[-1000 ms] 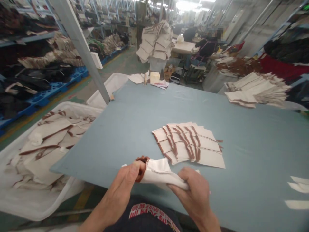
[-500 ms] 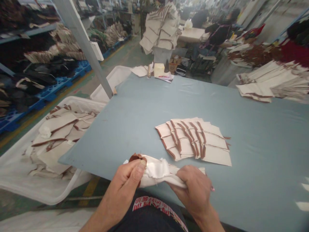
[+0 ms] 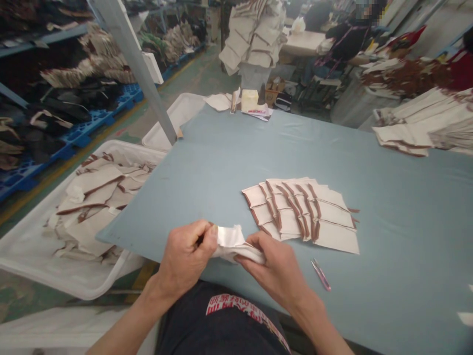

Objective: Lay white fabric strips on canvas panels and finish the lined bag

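Note:
Between both hands is a cream fabric piece [image 3: 229, 236], bunched up, with a bright white patch on top. My left hand [image 3: 192, 251] is closed around its left end, the thumb pressed down. With thumb and fingers, my right hand [image 3: 271, 266] pinches the right end, which is folded over. Both hands are above the table's near edge. Beyond them and to the right lies a fanned row of cream fabric panels [image 3: 332, 214] with brown edging. A small pair of thread snips [image 3: 320, 275] with a pink handle lies on the table, right of my right hand.
The blue-grey table [image 3: 207, 162] spreads out in front. A white bin [image 3: 81, 291] full of cream and brown pieces stands at its left, beside a metal post [image 3: 144, 74]. More stacked panels [image 3: 410, 130] lie at the far right. A person [image 3: 342, 44] sits behind.
Both hands have moved slightly up, and the right has come left, closer to the other. The fabric is more bunched between them. The thread snips, mostly covered by the right hand before, now show fully.

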`<state>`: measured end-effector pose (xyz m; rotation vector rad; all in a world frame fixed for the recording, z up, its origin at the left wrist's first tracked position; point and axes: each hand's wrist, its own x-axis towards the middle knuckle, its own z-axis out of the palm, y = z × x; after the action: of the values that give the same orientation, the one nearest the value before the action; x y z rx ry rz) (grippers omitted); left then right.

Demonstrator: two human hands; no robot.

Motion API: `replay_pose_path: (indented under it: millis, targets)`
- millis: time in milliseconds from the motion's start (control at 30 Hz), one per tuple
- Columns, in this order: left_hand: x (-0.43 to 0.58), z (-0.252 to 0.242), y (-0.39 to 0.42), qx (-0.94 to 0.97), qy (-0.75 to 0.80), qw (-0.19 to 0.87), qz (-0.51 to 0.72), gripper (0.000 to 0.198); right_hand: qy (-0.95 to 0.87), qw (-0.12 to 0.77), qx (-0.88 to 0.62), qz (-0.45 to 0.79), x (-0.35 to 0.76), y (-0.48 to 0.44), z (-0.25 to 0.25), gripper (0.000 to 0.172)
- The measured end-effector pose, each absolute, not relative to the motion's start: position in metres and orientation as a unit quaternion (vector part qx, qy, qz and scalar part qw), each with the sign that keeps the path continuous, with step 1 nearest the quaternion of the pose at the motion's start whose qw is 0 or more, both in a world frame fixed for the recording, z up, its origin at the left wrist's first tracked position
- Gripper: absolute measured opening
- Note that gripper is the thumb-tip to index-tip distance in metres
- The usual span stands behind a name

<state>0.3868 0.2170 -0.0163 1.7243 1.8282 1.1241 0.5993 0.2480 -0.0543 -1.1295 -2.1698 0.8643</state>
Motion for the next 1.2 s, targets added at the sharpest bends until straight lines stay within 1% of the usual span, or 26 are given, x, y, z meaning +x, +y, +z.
replay_pose_path:
  millis: [100, 233, 400, 467, 533, 633, 667, 700, 800, 833, 900, 967, 1033, 1133, 1200]
  targets:
    - [0.382, -0.017, 0.222, 0.598, 0.657, 0.190, 0.417, 0.038, -0.787, 0.241, -0.432, 0.368, 0.592, 0.251, -0.056, 0.015]
    - [0.373, -0.021, 0.217, 0.580, 0.657, 0.194, 0.441, 0.037, -0.761, 0.236, -0.451, 0.401, 0.581, 0.246, -0.058, 0.015]
    - [0.361, -0.026, 0.201, 0.555, 0.647, 0.230, 0.470, 0.037, -0.759, 0.242, -0.448, 0.406, 0.575, 0.243, -0.060, 0.015]
    - [0.357, -0.028, 0.195, 0.546, 0.641, 0.250, 0.478, 0.037, -0.762, 0.253, -0.436, 0.405, 0.574, 0.245, -0.059, 0.017]
    - [0.352, -0.029, 0.191, 0.540, 0.633, 0.270, 0.485, 0.037, -0.761, 0.279, -0.408, 0.419, 0.572, 0.248, -0.055, 0.027]
    - [0.347, -0.026, 0.186, 0.538, 0.619, 0.296, 0.491, 0.038, -0.766, 0.303, -0.341, 0.454, 0.561, 0.254, -0.043, 0.052]
    - [0.345, -0.024, 0.185, 0.539, 0.614, 0.303, 0.490, 0.039, -0.771, 0.298, -0.313, 0.468, 0.556, 0.257, -0.038, 0.056]
    - [0.344, -0.022, 0.185, 0.541, 0.611, 0.309, 0.488, 0.039, -0.777, 0.286, -0.285, 0.484, 0.549, 0.260, -0.034, 0.055]
    - [0.340, -0.017, 0.184, 0.546, 0.610, 0.320, 0.477, 0.038, -0.778, 0.272, -0.211, 0.526, 0.532, 0.268, -0.026, 0.032]
    - [0.339, -0.015, 0.184, 0.547, 0.611, 0.322, 0.473, 0.038, -0.773, 0.282, -0.204, 0.531, 0.528, 0.269, -0.025, 0.028]
    - [0.337, -0.013, 0.185, 0.546, 0.626, 0.315, 0.459, 0.038, -0.765, 0.316, -0.235, 0.510, 0.525, 0.269, -0.025, 0.029]
    - [0.335, -0.011, 0.186, 0.540, 0.648, 0.298, 0.447, 0.038, -0.767, 0.328, -0.299, 0.464, 0.527, 0.265, -0.025, 0.029]
    - [0.335, -0.010, 0.188, 0.529, 0.666, 0.280, 0.445, 0.037, -0.767, 0.302, -0.357, 0.440, 0.530, 0.259, -0.026, 0.032]
    - [0.339, -0.011, 0.192, 0.509, 0.678, 0.265, 0.460, 0.038, -0.743, 0.237, -0.408, 0.474, 0.535, 0.250, -0.030, 0.037]
    - [0.342, -0.014, 0.196, 0.494, 0.682, 0.265, 0.469, 0.040, -0.727, 0.221, -0.437, 0.482, 0.539, 0.244, -0.033, 0.041]
